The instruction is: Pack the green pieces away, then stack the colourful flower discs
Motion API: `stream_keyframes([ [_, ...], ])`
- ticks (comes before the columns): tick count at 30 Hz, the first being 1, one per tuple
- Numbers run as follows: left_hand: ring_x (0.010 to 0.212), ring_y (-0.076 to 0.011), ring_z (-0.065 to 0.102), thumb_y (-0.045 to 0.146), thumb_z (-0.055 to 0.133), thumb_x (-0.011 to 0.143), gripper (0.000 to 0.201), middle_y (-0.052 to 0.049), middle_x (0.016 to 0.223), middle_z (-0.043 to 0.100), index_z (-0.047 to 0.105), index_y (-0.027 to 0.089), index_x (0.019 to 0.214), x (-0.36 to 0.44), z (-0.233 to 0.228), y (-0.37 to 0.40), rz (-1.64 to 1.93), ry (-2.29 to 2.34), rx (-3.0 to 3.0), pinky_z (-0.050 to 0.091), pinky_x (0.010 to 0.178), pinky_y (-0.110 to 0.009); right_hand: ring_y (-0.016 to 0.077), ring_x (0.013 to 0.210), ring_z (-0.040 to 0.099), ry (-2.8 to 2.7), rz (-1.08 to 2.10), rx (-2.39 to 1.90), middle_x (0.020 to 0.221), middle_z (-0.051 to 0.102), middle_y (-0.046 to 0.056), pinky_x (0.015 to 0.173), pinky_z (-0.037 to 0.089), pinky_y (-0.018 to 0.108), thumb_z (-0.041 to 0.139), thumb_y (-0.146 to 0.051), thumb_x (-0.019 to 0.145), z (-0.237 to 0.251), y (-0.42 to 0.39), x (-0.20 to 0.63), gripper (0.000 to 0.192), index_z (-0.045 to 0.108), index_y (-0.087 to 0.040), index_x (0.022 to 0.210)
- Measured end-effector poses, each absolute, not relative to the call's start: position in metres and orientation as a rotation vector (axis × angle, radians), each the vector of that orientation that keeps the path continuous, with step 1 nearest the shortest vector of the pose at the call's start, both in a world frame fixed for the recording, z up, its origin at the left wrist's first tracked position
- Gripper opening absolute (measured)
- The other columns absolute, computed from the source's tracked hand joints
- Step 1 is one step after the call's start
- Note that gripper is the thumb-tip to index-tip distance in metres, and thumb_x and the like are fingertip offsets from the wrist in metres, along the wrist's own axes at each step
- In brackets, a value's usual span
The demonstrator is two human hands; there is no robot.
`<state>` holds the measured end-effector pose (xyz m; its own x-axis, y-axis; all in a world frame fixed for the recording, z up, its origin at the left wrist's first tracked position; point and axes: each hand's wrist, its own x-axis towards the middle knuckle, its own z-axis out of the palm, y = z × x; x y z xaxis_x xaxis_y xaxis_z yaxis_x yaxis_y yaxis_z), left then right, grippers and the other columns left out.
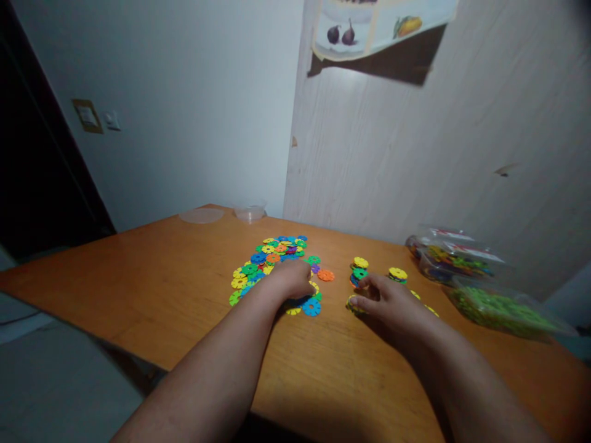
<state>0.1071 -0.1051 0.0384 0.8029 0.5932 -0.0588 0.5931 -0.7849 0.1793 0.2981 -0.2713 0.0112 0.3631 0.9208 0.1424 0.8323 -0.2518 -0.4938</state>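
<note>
Many discs (250, 269) are heaped around the left hand (293, 278), whose grip cannot be told; the right hand (391, 301), grip narrowly parted, is held beside stacks (359, 273) at right.

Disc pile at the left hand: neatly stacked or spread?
Spread: the disc pile sprawls on the table around the left hand, colours mixed, discs overlapping unevenly.

Seemingly a home, judging by the wooden table (138, 277) and fruit poster (383, 27).
</note>
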Motion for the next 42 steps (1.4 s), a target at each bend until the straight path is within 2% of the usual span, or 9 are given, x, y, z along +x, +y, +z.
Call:
stream_keyframes([
  [8, 0.068, -0.0175, 0.058, 0.022, 0.066, 0.07, 0.009, -0.003, 0.075, 0.065, 0.063, 0.018, 0.077, 0.111, 0.032, -0.101, 0.269, 0.851, 2.54, 0.038, 0.058, -0.025, 0.0162, 0.062, 0.056, -1.436, 0.05, -2.021, 0.072, 0.063, 0.001, 0.054, 0.036, 0.028, 0.059, -0.047, 0.088, -0.003, -0.263, 0.303, 0.028, 0.068, -0.021, 0.097],
  [13, 0.065, -0.0117, 0.055, 0.016, 0.064, 0.07, 0.018, 0.0, 0.076, 0.061, 0.063, 0.017, 0.089, 0.119, 0.032, -0.114, 0.427, 0.747, 2.139, 0.036, 0.052, -0.019, 0.0231, 0.09, 0.064, -1.557, 0.012, -1.922, 0.107, 0.069, 0.009, 0.075, 0.047, 0.034, 0.067, -0.046, 0.083, 0.006, -0.265, 0.279, 0.047, 0.064, -0.021, 0.123],
  [15, 0.063, -0.0103, 0.054, 0.017, 0.065, 0.07, 0.023, 0.001, 0.077, 0.06, 0.062, 0.017, 0.093, 0.122, 0.031, -0.121, 0.413, 0.67, 2.004, 0.036, 0.051, -0.018, 0.0237, 0.097, 0.064, -1.621, 0.052, -1.901, 0.114, 0.069, 0.008, 0.08, 0.048, 0.034, 0.068, -0.043, 0.082, 0.012, -0.267, 0.265, 0.05, 0.063, -0.025, 0.129],
  [20, 0.062, -0.0092, 0.055, 0.017, 0.064, 0.072, 0.027, 0.001, 0.076, 0.059, 0.059, 0.016, 0.098, 0.125, 0.032, -0.13, 0.343, 0.575, 1.811, 0.038, 0.051, -0.018, 0.0213, 0.087, 0.063, -1.653, 0.05, -1.969, 0.102, 0.071, 0.003, 0.071, 0.044, 0.031, 0.066, -0.037, 0.082, 0.021, -0.269, 0.254, 0.035, 0.068, -0.029, 0.116],
  [23, 0.064, -0.011, 0.057, 0.016, 0.062, 0.073, 0.024, 0.0, 0.08, 0.062, 0.059, 0.017, 0.098, 0.12, 0.035, -0.123, 0.372, 0.638, 1.939, 0.039, 0.054, -0.019, 0.0212, 0.082, 0.062, -1.619, 0.041, -2.039, 0.095, 0.07, 0.004, 0.066, 0.042, 0.03, 0.066, -0.038, 0.081, 0.02, -0.27, 0.271, 0.027, 0.071, -0.026, 0.104],
  [28, 0.068, -0.0153, 0.057, 0.016, 0.061, 0.071, 0.003, -0.001, 0.072, 0.063, 0.06, 0.018, 0.072, 0.108, 0.036, -0.102, 0.297, 0.728, 2.464, 0.036, 0.057, -0.024, 0.0194, 0.074, 0.058, -1.573, 0.079, -2.122, 0.086, 0.067, 0.005, 0.057, 0.036, 0.028, 0.067, -0.041, 0.079, 0.013, -0.279, 0.299, 0.02, 0.07, -0.022, 0.087],
  [31, 0.063, -0.0158, 0.055, 0.02, 0.064, 0.07, 0.005, -0.001, 0.066, 0.063, 0.06, 0.019, 0.066, 0.103, 0.038, -0.1, 0.139, 0.707, 2.545, 0.037, 0.058, -0.025, 0.0183, 0.069, 0.056, -1.612, 0.159, -2.13, 0.078, 0.065, 0.003, 0.055, 0.033, 0.027, 0.069, -0.043, 0.076, 0.014, -0.282, 0.304, 0.021, 0.07, -0.022, 0.08],
  [37, 0.067, -0.0173, 0.055, 0.036, 0.082, 0.056, 0.028, 0.0, 0.073, 0.065, 0.068, 0.022, 0.075, 0.095, 0.048, -0.11, -0.035, 0.733, 2.56, 0.043, 0.066, -0.027, 0.0205, 0.076, 0.059, -1.7, 0.185, -2.157, 0.086, 0.067, 0.004, 0.061, 0.039, 0.028, 0.074, -0.046, 0.072, 0.021, -0.277, 0.303, 0.03, 0.075, -0.024, 0.092],
  [42, 0.074, -0.0209, 0.057, 0.043, 0.083, 0.055, 0.034, -0.003, 0.079, 0.067, 0.067, 0.022, 0.076, 0.094, 0.05, -0.112, -0.086, 0.778, 2.656, 0.045, 0.073, -0.031, 0.0221, 0.079, 0.062, -1.634, 0.202, -2.122, 0.091, 0.069, 0.005, 0.065, 0.043, 0.03, 0.077, -0.049, 0.071, 0.014, -0.277, 0.304, 0.043, 0.075, -0.025, 0.106],
])
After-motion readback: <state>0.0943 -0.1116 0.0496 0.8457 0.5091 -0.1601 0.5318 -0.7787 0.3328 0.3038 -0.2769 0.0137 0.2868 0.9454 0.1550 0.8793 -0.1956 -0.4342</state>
